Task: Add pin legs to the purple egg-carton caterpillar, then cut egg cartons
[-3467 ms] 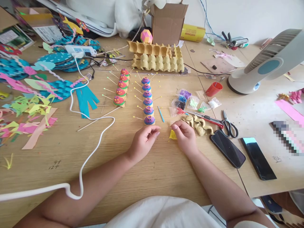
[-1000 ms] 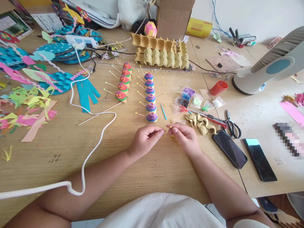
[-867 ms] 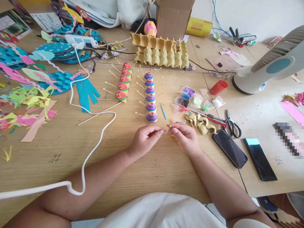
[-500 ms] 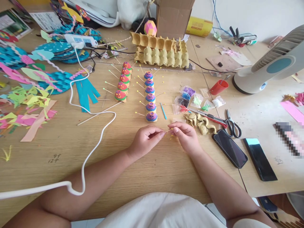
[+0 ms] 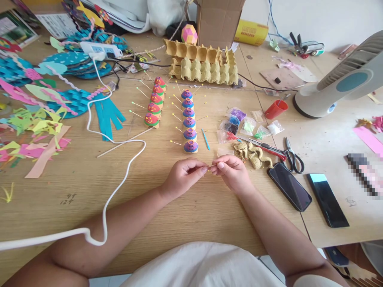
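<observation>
My left hand (image 5: 186,178) pinches one end of a thin wooden toothpick (image 5: 211,166) between thumb and forefinger. At its other end, my right hand (image 5: 235,173) is closed with thumb and forefinger together, hiding the tip. Beyond my hands stands a row of blue and purple egg-carton cups (image 5: 189,123) with faces, with yellow-tipped sticks poking out at the sides. Left of it is a second row of red and green cups (image 5: 154,103) with pale green-tipped sticks. A small blue modelling tool (image 5: 205,139) lies right of the blue row.
Clay packets (image 5: 239,121), a box cutter (image 5: 266,148), scissors (image 5: 293,156) and a phone (image 5: 289,187) lie to the right, before a white fan (image 5: 344,79). Egg cartons (image 5: 206,71) stand at the back. A white cable (image 5: 125,175) crosses the left side, near paper scraps (image 5: 36,135).
My right hand's fingers have drawn in closer around the toothpick's end, toward my left fingertips. My left hand stays almost still.
</observation>
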